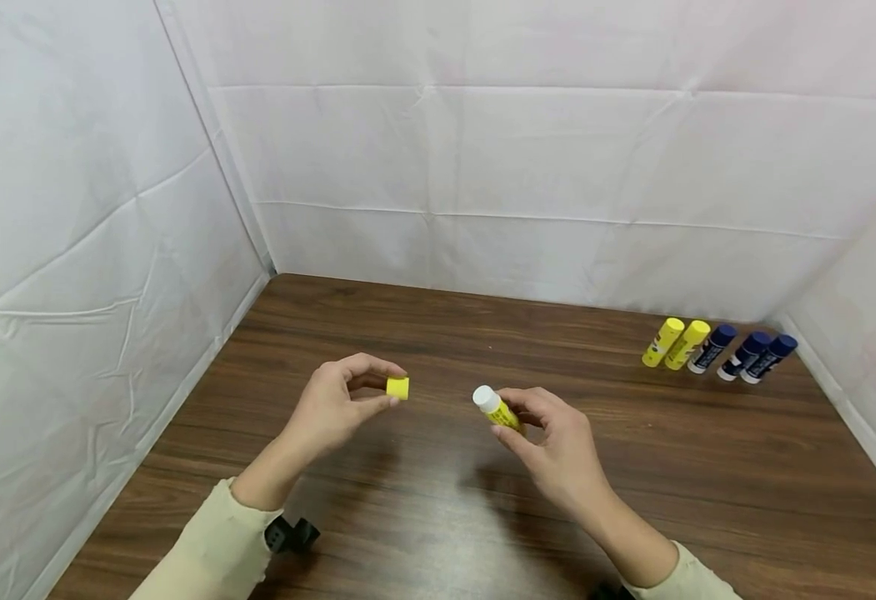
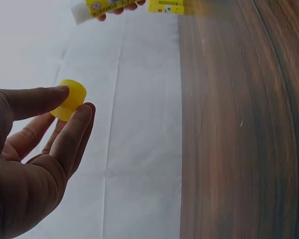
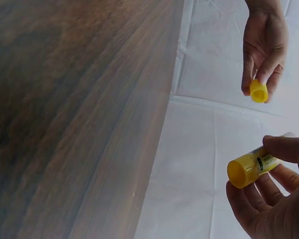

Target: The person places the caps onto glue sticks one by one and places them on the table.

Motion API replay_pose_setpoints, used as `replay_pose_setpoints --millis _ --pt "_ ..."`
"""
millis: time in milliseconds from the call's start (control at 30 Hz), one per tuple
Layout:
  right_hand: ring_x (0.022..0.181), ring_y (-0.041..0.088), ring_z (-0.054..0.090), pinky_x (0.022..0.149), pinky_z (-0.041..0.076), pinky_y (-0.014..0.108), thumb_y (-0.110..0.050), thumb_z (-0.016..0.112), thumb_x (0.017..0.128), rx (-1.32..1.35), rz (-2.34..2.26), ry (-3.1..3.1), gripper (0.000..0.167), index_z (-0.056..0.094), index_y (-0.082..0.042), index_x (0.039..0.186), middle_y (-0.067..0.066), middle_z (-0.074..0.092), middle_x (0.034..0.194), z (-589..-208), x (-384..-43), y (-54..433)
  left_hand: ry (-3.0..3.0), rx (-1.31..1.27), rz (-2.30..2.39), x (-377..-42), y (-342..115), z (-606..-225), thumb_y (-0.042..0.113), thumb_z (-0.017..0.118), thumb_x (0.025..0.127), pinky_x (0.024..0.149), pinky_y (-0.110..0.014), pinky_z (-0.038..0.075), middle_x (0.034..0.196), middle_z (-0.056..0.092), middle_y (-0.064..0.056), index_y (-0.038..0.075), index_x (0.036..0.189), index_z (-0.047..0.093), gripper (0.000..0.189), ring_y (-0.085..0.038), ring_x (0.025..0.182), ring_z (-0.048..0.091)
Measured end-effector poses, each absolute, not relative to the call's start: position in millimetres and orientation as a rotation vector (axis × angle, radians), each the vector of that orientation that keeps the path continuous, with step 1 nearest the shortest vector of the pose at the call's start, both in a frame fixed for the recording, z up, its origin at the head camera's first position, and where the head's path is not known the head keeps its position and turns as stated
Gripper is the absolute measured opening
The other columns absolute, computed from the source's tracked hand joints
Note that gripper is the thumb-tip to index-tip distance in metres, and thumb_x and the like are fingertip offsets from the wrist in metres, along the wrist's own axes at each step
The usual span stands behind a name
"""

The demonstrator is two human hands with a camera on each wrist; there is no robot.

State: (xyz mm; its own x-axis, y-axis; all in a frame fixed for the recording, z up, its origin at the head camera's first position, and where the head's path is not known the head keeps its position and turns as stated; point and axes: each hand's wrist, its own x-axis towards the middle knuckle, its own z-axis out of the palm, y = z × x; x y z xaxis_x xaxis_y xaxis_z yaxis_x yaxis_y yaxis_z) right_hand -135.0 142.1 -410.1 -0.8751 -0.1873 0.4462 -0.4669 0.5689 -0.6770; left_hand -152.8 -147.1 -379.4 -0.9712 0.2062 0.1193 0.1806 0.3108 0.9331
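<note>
My left hand [image 1: 337,408] pinches a small yellow cap [image 1: 397,388] between thumb and fingers above the table. The cap's hollow end shows in the right wrist view. In my right hand [image 1: 558,442] I grip a yellow glue stick [image 1: 503,413], tilted, its white top [image 1: 486,398] uncovered and pointing toward the left hand. A gap separates the cap from the glue stick. The left wrist view shows the cap [image 2: 70,99] up close, and the right wrist view shows the yellow base of the glue stick [image 3: 242,171].
At the right rear of the brown wooden table [image 1: 438,517], two yellow glue sticks [image 1: 676,344] stand in a row beside several dark blue ones [image 1: 743,356]. White cloth walls [image 1: 483,150] rise behind the table and along both sides.
</note>
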Motion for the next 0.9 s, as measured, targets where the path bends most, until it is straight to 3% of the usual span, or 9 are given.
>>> replay_pose_setpoints --millis 167,433,667,900 --pt "0.091 0.005 0.066 0.075 0.057 0.029 -0.009 0.088 0.079 0.576 1.063 -2.46 0.04 0.074 -0.022 0.114 -0.014 0.069 0.103 -410.4 -134.0 144.7 2.444 0.356 1.867 -150.5 -139.7 -381.0 -0.001 0.078 0.086 0.081 -0.026 0.059 0.113 0.072 -0.011 0.007 0.113 0.074 0.028 -0.025 0.103 0.071" --pt "0.081 0.006 0.061 0.057 0.051 0.023 -0.006 0.089 0.076 0.679 0.958 -2.358 0.044 0.072 -0.021 0.114 -0.01 0.067 0.105 -411.0 -132.9 146.8 2.471 0.322 1.915 -147.6 -130.0 -382.0 0.002 0.081 0.084 0.077 -0.026 0.059 0.107 0.074 -0.01 0.008 0.109 0.077 0.026 -0.023 0.093 0.072" --pt "0.093 0.011 0.063 0.061 0.055 0.019 0.001 0.091 0.07 0.682 0.921 -2.314 0.048 0.073 -0.018 0.11 -0.006 0.065 0.104 -412.1 -133.9 149.1 2.483 0.294 1.932 -144.8 -125.5 -381.7 0.005 0.082 0.084 0.075 -0.025 0.058 0.106 0.075 -0.01 0.009 0.108 0.077 0.025 -0.022 0.093 0.071" --pt "0.1 0.019 0.059 0.075 0.056 0.033 0.004 0.091 0.069 0.731 0.767 -2.279 0.046 0.074 -0.012 0.109 0.002 0.064 0.104 -412.6 -134.8 151.6 2.5 0.31 1.929 -142.6 -120.6 -383.1 0.004 0.082 0.083 0.078 -0.026 0.059 0.105 0.075 -0.008 0.01 0.107 0.078 0.025 -0.023 0.095 0.071"
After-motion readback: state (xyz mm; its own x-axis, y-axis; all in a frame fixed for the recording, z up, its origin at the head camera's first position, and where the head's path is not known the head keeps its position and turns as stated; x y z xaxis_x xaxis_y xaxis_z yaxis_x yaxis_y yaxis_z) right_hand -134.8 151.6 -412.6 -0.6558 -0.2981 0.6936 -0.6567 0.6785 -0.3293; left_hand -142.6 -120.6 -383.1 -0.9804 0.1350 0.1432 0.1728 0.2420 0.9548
